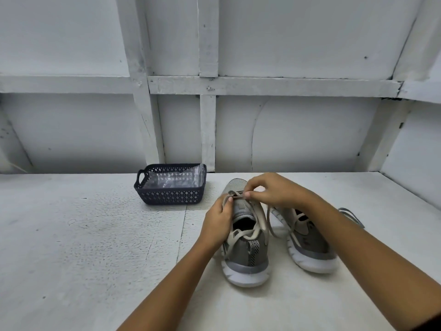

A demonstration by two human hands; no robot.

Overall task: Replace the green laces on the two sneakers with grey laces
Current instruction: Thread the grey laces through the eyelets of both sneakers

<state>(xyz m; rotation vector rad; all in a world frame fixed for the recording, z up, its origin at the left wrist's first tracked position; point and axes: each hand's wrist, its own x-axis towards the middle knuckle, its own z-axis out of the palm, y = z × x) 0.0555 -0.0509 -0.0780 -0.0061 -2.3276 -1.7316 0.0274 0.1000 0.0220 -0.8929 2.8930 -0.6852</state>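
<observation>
Lace (262, 220), flat woven, mesh sneaker (241, 255), hands (274, 189) pinching

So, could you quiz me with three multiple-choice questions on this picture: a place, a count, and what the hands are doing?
1. Where is the basket? A. left of the sneakers B. right of them C. between them
2. How many sneakers are there? A. one B. two C. three
3. The left hand and right hand are: A. flat on the table B. pinching one lace C. lifting the basket
Answers: A, it sits to their left; B, a pair side by side; B, both grip it near the toe.
</observation>
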